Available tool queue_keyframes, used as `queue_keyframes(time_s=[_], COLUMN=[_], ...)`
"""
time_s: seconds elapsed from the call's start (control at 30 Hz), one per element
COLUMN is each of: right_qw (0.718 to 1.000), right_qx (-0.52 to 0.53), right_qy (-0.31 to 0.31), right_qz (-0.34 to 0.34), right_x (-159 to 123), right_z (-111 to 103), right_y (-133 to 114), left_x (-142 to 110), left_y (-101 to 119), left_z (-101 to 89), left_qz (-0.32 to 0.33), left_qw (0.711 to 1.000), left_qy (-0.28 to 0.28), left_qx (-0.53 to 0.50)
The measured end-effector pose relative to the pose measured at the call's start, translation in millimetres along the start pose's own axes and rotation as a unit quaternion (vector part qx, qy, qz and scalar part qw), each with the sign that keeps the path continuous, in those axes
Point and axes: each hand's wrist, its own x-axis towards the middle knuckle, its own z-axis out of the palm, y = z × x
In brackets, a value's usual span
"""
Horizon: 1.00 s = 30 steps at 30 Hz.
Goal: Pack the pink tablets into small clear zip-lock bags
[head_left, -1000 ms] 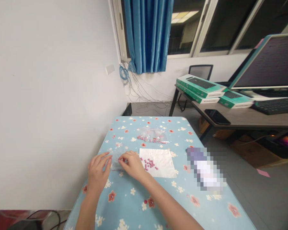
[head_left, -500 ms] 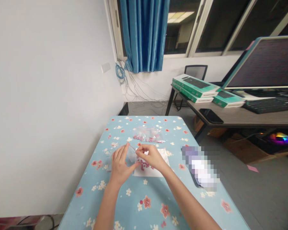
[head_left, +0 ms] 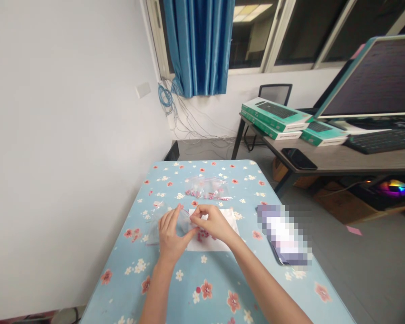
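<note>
A small clear zip bag [head_left: 183, 220] with a pinkish-red strip along its mouth is between my two hands. My left hand [head_left: 171, 233] is at its left side, fingers long and side by side, thumb reaching right; the bag's edge is held at those fingertips. Thumb and forefinger of my right hand [head_left: 213, 221] pinch the other end of the strip. Below them, a sheet of white paper [head_left: 230, 217] bears a loose pile of small pinkish-red beads [head_left: 203, 234], partly covered by my right hand. What is inside the bag is not clear.
Clear bags with pinkish beads [head_left: 209, 189] lie farther back on the flowered tablecloth [head_left: 189, 288]. More clear plastic [head_left: 151, 231] is left of my left hand. A phone-like, pixelated object [head_left: 283, 236] rests at right. Beyond stands a desk [head_left: 337, 164] with keyboard boxes [head_left: 273, 114].
The view has shifted slightly. Both hands keep nearly the same pose at the bag, with my right fingertips a little closer to my left hand.
</note>
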Motion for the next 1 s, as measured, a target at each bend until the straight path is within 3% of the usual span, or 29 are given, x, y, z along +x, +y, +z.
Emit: queue_keyframes(time_s=[0.17,0.37,0.47,0.6,0.8,1.0], right_qw=[1.000,0.999,0.994,0.958,0.916,0.905], right_qx=[0.001,-0.011,-0.108,-0.282,-0.400,-0.423], right_qy=[-0.010,-0.001,0.002,-0.022,-0.014,-0.008], right_qz=[0.007,-0.041,-0.034,-0.040,-0.039,-0.038], right_x=[1.5,6.2,7.5,5.9,1.5,0.0], right_z=[2.3,-1.7,-3.7,4.2,24.0,32.0], right_y=[3.0,14.8,21.6,29.9,34.9,34.0], left_x=[1.0,2.1,0.2,-2.4,-0.2,1.3], left_y=[1.5,-1.9,-8.9,-16.1,-9.6,-4.7], left_z=[-0.3,-7.4,-10.6,-10.8,-7.0,-5.6], left_qz=[-0.015,-0.043,-0.101,-0.175,-0.076,-0.023], left_qw=[1.000,0.997,0.988,0.970,0.992,0.998], left_qy=[-0.008,-0.001,0.018,0.036,0.024,0.018], left_qx=[-0.003,-0.061,-0.114,-0.163,-0.095,-0.058])
